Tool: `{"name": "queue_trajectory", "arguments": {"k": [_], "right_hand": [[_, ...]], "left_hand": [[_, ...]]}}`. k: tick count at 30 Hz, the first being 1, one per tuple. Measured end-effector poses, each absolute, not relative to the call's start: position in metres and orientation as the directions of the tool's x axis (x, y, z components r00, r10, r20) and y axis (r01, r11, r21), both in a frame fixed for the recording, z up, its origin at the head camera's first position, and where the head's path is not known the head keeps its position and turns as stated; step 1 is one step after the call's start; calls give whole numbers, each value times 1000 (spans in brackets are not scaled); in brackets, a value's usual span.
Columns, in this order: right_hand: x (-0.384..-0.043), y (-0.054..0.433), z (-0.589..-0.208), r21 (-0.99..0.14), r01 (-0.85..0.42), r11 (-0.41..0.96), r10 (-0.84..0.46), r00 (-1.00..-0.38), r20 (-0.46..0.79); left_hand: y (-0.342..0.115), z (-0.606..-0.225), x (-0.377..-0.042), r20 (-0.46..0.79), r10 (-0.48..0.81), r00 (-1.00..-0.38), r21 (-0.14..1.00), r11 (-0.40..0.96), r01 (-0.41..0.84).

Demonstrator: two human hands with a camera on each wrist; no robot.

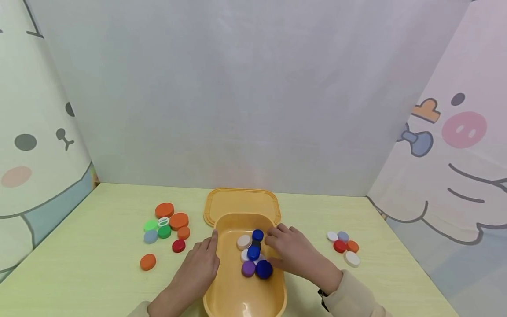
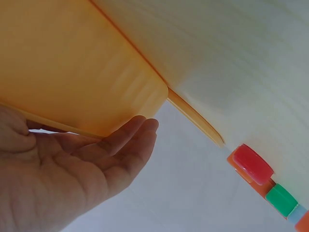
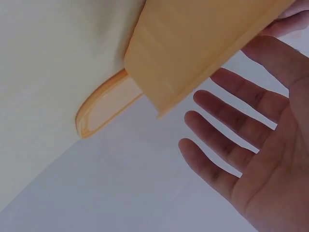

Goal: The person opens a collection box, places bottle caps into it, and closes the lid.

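Observation:
A yellow-orange plastic tub [image 1: 244, 297] stands on the table, with white, blue, purple and black bottle caps inside. My left hand [image 1: 200, 264] holds its left rim; in the left wrist view, the fingertips [image 2: 150, 126] lie against the outer wall. My right hand [image 1: 295, 253] is over the right rim, its fingers spread in the right wrist view. The right thumb is close to a dark blue cap [image 1: 263, 269]. Near the right fingertips are a smaller blue cap [image 1: 258, 235] and a black cap [image 1: 256, 245], which is partly covered by other caps.
A matching lid [image 1: 241, 200] lies behind the tub. Left of it is a group of orange, green, light blue and red caps [image 1: 164, 231], with one orange cap [image 1: 148, 262] nearer me. Several white, red, orange and bluish caps [image 1: 339, 246] lie on the right.

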State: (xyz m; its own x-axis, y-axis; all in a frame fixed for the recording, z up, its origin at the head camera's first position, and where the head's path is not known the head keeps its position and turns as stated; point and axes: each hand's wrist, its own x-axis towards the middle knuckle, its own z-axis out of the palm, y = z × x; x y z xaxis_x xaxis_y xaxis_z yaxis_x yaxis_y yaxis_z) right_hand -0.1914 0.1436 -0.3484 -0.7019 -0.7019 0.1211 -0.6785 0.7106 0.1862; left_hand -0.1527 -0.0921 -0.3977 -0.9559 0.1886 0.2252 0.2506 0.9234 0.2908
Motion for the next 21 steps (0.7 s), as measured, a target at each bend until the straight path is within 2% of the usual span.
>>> {"name": "queue_trajectory", "arguments": {"k": [11, 21], "right_hand": [[-204, 174, -338, 202, -598, 775, -631, -739, 236], [-222, 210, -344, 187, -544, 818, -574, -747, 335]], "left_hand": [[-92, -397, -152, 232, 189, -954, 279, 927, 252], [-92, -398, -153, 242, 191, -951, 273, 927, 256]]}}
